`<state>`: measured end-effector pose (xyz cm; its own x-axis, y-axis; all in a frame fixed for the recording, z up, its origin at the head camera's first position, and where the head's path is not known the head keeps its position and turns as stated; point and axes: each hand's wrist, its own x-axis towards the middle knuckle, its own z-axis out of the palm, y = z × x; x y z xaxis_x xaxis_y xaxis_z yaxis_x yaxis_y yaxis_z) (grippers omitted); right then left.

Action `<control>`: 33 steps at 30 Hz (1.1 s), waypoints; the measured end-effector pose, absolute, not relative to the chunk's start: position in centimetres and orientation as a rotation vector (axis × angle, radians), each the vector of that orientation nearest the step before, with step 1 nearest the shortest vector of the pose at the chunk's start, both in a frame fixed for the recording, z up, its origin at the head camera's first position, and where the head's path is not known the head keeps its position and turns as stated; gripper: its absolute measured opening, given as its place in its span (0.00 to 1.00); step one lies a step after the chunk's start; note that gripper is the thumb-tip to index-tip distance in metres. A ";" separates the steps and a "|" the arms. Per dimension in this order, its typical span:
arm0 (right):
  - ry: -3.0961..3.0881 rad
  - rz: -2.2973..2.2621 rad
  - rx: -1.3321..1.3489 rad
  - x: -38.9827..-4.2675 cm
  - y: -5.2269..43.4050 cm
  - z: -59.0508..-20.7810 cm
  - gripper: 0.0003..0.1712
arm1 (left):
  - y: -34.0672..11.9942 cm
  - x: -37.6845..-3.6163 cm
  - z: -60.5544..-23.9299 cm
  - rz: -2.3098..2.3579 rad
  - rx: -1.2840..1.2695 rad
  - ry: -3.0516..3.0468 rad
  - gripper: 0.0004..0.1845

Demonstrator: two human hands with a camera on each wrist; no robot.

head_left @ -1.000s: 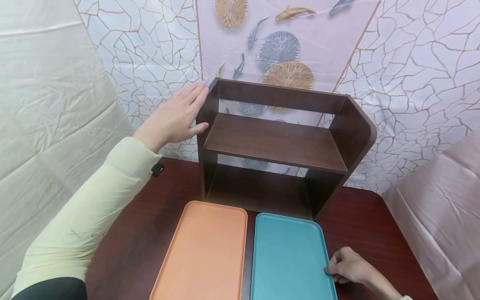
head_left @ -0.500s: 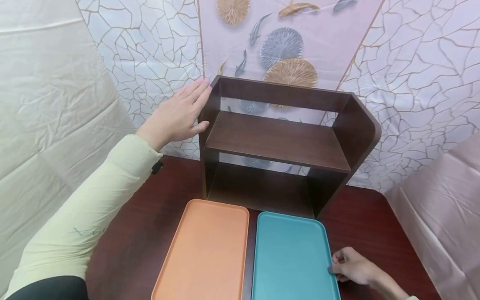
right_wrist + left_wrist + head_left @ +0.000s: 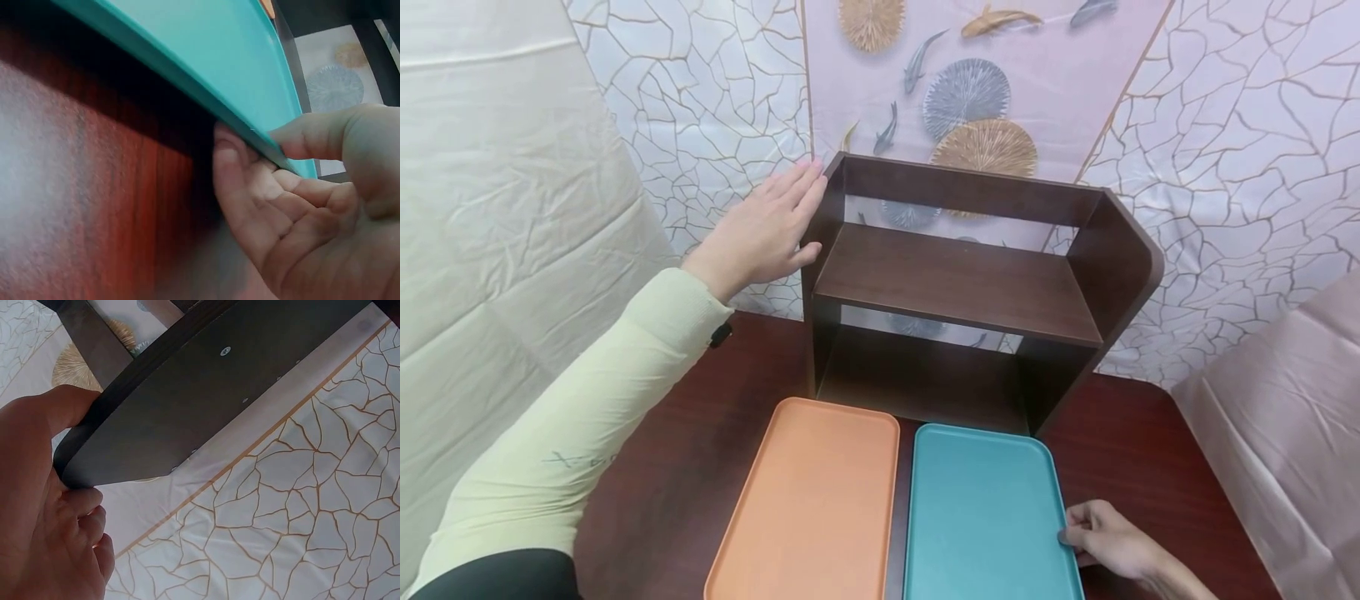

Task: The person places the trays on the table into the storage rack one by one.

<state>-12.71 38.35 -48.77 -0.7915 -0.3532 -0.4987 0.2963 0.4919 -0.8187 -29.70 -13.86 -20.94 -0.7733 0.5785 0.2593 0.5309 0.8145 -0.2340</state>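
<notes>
A dark brown two-tier wooden shelf [image 3: 955, 271] stands on the table. My left hand [image 3: 765, 225] is at the upper part of its left side panel. In the left wrist view the thumb [image 3: 72, 403] lies over the panel's edge and the fingers [image 3: 90, 519] bend below its corner, so the hand grips the panel. In front of the shelf lie an orange tray [image 3: 820, 492] and, to its right, a teal tray [image 3: 985, 508]. My right hand [image 3: 1108, 537] pinches the teal tray's right rim, thumb above and fingers underneath. A dark shadow lies under that rim in the right wrist view.
The dark red table [image 3: 1150, 467] extends to both sides of the shelf. Behind it hangs a patterned cloth [image 3: 1225, 167] with fish and round motifs in the middle. Pale cloth [image 3: 512, 208] hangs at the left and pinkish cloth [image 3: 1285, 417] at the right.
The head view has shifted slightly, so the shelf and trays appear a little further right. Both hands keep their holds, and the trays stay in place before the shelf.
</notes>
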 end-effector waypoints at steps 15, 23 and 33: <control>2.150 -1.386 -0.019 -11.7 37.6 -48.0 0.11 | -13.8 -29.7 -21.0 0.198 -0.842 -2.683 0.44; 2.097 -1.422 -0.063 -11.7 36.9 -45.6 0.15 | -13.7 -29.7 -20.9 0.206 -0.844 -2.680 0.44; 2.112 -1.430 -0.092 -11.8 35.8 -41.7 0.11 | -13.7 -29.8 -20.8 0.201 -0.845 -2.703 0.44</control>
<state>-11.83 35.75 -41.68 -0.8287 -0.3663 -0.4231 0.2567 0.4229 -0.8690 -29.84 -13.69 -20.84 -0.7812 0.5753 0.2425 0.5330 0.8168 -0.2208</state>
